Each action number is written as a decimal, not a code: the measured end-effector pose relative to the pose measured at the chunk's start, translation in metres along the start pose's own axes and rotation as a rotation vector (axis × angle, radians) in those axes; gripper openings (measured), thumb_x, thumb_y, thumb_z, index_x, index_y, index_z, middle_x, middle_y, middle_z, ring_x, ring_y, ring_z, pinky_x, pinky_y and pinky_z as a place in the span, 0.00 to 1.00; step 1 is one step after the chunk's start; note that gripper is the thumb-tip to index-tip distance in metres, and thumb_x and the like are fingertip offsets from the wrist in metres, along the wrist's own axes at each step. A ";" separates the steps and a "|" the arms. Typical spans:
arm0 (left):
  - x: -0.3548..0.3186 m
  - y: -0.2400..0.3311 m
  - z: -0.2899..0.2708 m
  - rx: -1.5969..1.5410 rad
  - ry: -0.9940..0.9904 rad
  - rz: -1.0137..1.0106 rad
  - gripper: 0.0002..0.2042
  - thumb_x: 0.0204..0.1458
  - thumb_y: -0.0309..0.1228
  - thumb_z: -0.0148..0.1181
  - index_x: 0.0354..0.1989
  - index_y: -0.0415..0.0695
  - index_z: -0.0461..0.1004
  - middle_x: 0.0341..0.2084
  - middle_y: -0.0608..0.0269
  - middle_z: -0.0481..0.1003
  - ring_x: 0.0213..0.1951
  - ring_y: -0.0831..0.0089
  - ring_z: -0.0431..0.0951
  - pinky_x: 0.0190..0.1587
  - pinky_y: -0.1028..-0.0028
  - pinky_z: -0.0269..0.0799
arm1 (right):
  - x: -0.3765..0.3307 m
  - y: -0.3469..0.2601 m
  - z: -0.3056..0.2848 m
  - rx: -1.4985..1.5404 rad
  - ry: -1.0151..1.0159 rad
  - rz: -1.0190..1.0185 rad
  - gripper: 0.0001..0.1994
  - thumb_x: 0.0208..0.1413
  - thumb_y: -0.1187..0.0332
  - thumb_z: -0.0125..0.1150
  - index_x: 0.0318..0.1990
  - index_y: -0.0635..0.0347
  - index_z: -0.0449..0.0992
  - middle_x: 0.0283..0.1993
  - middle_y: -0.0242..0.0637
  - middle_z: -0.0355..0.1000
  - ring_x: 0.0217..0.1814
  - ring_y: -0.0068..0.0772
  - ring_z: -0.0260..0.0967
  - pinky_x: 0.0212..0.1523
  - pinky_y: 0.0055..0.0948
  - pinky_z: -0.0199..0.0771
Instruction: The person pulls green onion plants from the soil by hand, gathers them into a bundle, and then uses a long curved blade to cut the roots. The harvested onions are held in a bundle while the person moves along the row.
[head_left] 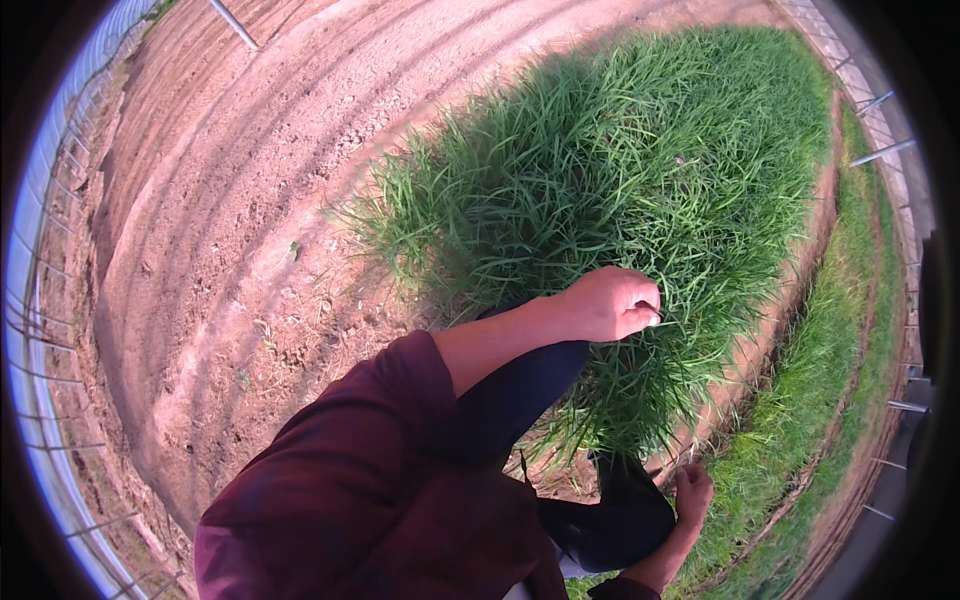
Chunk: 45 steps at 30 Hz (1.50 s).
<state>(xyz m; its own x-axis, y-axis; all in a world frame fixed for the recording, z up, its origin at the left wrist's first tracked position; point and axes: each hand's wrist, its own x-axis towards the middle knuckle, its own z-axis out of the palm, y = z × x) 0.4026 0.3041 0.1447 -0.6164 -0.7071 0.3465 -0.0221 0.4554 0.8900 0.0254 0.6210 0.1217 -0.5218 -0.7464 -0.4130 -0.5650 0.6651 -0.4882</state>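
My left hand [608, 304] is over a dense patch of long green grass-like leaves [600, 170]. Its thumb and fingers are pinched together at the leaf tips, and whatever lies between them is too small to make out. Lower down and to the right, my right hand [693, 494] hangs beside my knee with its fingers curled in. It is near the strip of soil at the patch's right edge, and its palm side is hidden. My dark-trousered legs [505, 405] are bent against the near end of the patch.
Bare brown soil [230, 220] with striped shadows spreads to the left. Right of the patch, a soil ridge [765, 350] borders a lower strip of short green growth [800, 430]. Metal poles [235, 25] and a ribbed, sheet-covered wall [40, 270] curve along the sides.
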 end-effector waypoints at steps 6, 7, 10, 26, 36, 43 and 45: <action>-0.147 -0.059 -0.080 0.145 0.291 -0.663 0.11 0.61 0.36 0.64 0.34 0.39 0.78 0.19 0.66 0.75 0.22 0.78 0.74 0.26 0.72 0.71 | 0.009 0.015 0.000 0.204 0.010 0.042 0.10 0.61 0.65 0.64 0.43 0.63 0.77 0.29 0.30 0.75 0.26 0.21 0.71 0.26 0.22 0.69; -0.187 -0.084 -0.082 0.182 0.287 -0.754 0.11 0.61 0.36 0.64 0.34 0.40 0.78 0.18 0.67 0.74 0.21 0.79 0.74 0.26 0.72 0.71 | 0.013 0.017 0.003 0.188 0.012 0.022 0.10 0.62 0.65 0.64 0.42 0.63 0.77 0.29 0.30 0.75 0.26 0.20 0.71 0.26 0.22 0.69; -0.279 -0.106 -0.077 0.310 0.138 -0.902 0.15 0.60 0.41 0.65 0.32 0.39 0.79 0.20 0.61 0.77 0.23 0.73 0.77 0.28 0.68 0.73 | 0.009 0.004 0.003 0.232 -0.020 0.048 0.11 0.62 0.63 0.64 0.42 0.62 0.78 0.29 0.29 0.75 0.27 0.19 0.71 0.26 0.21 0.68; -0.302 -0.118 -0.051 0.321 0.072 -0.836 0.15 0.56 0.41 0.65 0.36 0.40 0.81 0.28 0.50 0.80 0.32 0.59 0.82 0.37 0.61 0.77 | 0.010 0.005 0.000 0.249 0.008 0.037 0.11 0.62 0.63 0.65 0.43 0.61 0.78 0.30 0.30 0.76 0.26 0.20 0.74 0.25 0.20 0.67; -0.292 -0.112 -0.049 0.459 -0.004 -0.770 0.11 0.57 0.38 0.64 0.37 0.41 0.80 0.29 0.51 0.80 0.34 0.54 0.81 0.39 0.62 0.77 | 0.008 0.004 0.006 0.280 0.073 0.084 0.11 0.62 0.66 0.65 0.45 0.65 0.77 0.30 0.33 0.76 0.25 0.21 0.72 0.25 0.23 0.68; -0.301 -0.093 -0.038 0.360 -0.118 -0.942 0.13 0.53 0.39 0.67 0.38 0.42 0.81 0.32 0.49 0.82 0.38 0.54 0.84 0.42 0.60 0.78 | 0.001 -0.006 0.009 0.338 0.127 0.077 0.10 0.60 0.67 0.66 0.42 0.66 0.79 0.30 0.34 0.77 0.25 0.23 0.74 0.28 0.25 0.73; -0.299 -0.089 -0.041 0.346 -0.110 -0.906 0.13 0.53 0.40 0.66 0.38 0.42 0.81 0.32 0.47 0.82 0.38 0.49 0.84 0.42 0.57 0.78 | 0.002 -0.004 0.004 0.295 0.129 0.060 0.11 0.59 0.67 0.66 0.41 0.67 0.79 0.30 0.35 0.78 0.26 0.24 0.76 0.31 0.27 0.75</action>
<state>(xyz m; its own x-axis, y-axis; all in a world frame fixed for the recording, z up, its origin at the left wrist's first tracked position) 0.6212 0.4529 -0.0264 -0.3216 -0.8211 -0.4717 -0.7428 -0.0902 0.6634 0.0291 0.6173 0.1201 -0.6361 -0.6845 -0.3561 -0.3309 0.6590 -0.6755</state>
